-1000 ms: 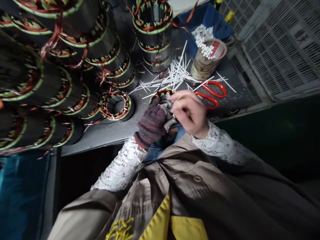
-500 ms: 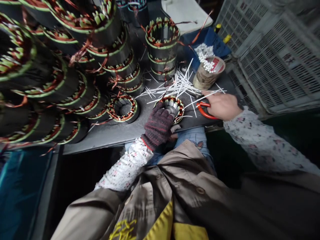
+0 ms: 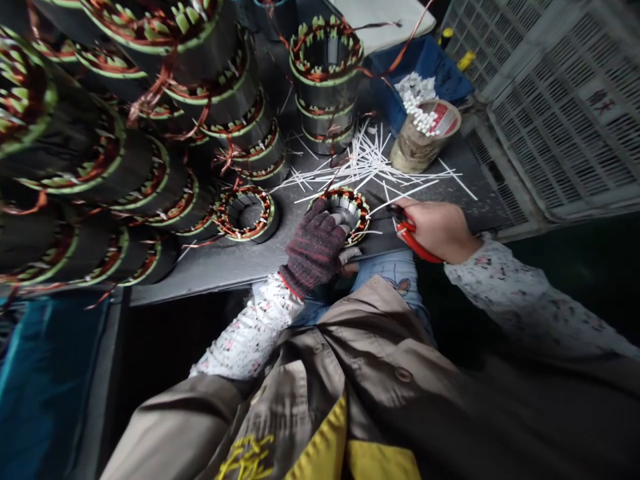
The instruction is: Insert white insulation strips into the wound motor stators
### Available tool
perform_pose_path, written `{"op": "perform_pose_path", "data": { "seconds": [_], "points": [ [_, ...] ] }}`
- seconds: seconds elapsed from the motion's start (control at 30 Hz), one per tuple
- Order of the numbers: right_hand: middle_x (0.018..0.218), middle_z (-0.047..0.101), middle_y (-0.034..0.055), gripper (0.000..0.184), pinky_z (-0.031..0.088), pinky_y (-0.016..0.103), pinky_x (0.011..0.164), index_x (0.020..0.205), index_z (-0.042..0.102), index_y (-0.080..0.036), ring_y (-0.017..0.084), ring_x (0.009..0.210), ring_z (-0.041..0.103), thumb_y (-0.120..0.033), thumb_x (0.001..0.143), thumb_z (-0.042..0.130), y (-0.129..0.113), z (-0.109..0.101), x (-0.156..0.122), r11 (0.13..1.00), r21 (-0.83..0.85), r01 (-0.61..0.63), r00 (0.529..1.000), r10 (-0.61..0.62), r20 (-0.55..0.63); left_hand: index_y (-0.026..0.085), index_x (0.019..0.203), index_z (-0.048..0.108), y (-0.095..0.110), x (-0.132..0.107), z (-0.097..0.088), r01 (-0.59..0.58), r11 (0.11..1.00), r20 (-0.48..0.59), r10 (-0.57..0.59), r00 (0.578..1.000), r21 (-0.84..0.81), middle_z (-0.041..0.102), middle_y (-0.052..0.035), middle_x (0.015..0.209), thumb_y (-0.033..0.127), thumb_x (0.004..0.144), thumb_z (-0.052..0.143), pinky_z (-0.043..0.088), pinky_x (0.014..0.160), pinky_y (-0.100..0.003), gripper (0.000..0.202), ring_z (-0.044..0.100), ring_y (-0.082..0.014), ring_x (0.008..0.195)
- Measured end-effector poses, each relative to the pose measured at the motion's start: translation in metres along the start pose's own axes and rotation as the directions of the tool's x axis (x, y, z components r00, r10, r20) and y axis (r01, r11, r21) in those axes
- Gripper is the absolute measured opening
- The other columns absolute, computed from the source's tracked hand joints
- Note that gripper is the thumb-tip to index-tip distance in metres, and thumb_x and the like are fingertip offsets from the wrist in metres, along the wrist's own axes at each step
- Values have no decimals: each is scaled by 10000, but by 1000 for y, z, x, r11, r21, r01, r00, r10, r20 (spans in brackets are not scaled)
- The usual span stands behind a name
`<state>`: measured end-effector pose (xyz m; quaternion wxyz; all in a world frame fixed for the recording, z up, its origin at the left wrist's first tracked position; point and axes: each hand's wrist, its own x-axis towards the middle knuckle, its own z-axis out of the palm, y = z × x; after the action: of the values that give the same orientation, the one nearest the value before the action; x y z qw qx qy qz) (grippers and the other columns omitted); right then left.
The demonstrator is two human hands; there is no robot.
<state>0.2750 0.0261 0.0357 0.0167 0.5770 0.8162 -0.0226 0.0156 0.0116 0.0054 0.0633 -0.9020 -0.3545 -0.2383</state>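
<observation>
Head view: wound stator (image 3: 363, 223) lying flat near the bench edge (image 3: 225, 281), my gloved left hand (image 3: 314, 248) clasped over its rim and bore, my bare right hand (image 3: 436, 230) closed around red-handled scissors (image 3: 409, 233), blades not visible. Risks: a careless snip could nick the copper windings (image 3: 340, 197); slackened left-hand pressure could let the stator slide off; loose white insulating sticks (image 3: 367, 163) could snag.
</observation>
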Motion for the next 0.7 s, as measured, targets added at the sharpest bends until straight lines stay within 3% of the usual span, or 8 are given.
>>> {"op": "perform_pose_path", "data": {
  "seconds": [0.13, 0.23, 0.37, 0.57, 0.7],
  "points": [
    [1082, 746, 170, 491, 448, 366, 812, 1258, 667, -109, 307, 993, 655, -335, 845, 525, 13, 8, -19, 990, 31, 134, 988, -131, -85, 224, 1118, 660, -1, -2, 2, 74, 991, 55, -68, 996, -113, 709, -100, 1245, 589, 962, 559, 387, 1210, -623, 410, 648, -285, 1169],
    [1022, 751, 155, 469, 426, 362, 774, 1243, 675, -130, 301, 947, 657, -338, 849, 530, 7, 11, -22, 993, 12, 118, 991, -117, -70, 252, 1110, 670, -1, -1, 3, 108, 981, 68, -98, 993, -159, 705, -95, 1268, 588, 942, 581, 353, 1236, -628, 386, 638, -297, 1200],
    [922, 767, 123, 432, 369, 352, 695, 1219, 697, -172, 277, 842, 656, -342, 855, 538, 3, 6, -21, 996, -15, 86, 996, -86, -4, 193, 1081, 681, -1, -1, 2, 85, 986, 24, -83, 996, -142, 712, -103, 1250, 558, 914, 644, 329, 1244, -636, 403, 605, -330, 1296],
    [938, 727, 122, 444, 374, 377, 768, 1227, 688, -199, 288, 906, 614, -346, 828, 560, -5, -11, -23, 955, -59, 292, 952, -296, -76, 169, 1102, 674, -1, -4, 2, 98, 983, 8, -98, 995, -154, 685, -135, 1298, 559, 920, 637, 333, 1237, -624, 432, 569, -333, 1357],
    [804, 709, 92, 330, 342, 361, 696, 1110, 723, -225, 254, 789, 611, -312, 837, 561, -13, -12, -19, 968, -13, 250, 968, -250, -4, 186, 1135, 666, 0, -3, 1, 91, 992, 1, -91, 996, -83, 693, -112, 1257, 571, 895, 662, 333, 1238, -619, 454, 606, -318, 1288]
  ]
}}
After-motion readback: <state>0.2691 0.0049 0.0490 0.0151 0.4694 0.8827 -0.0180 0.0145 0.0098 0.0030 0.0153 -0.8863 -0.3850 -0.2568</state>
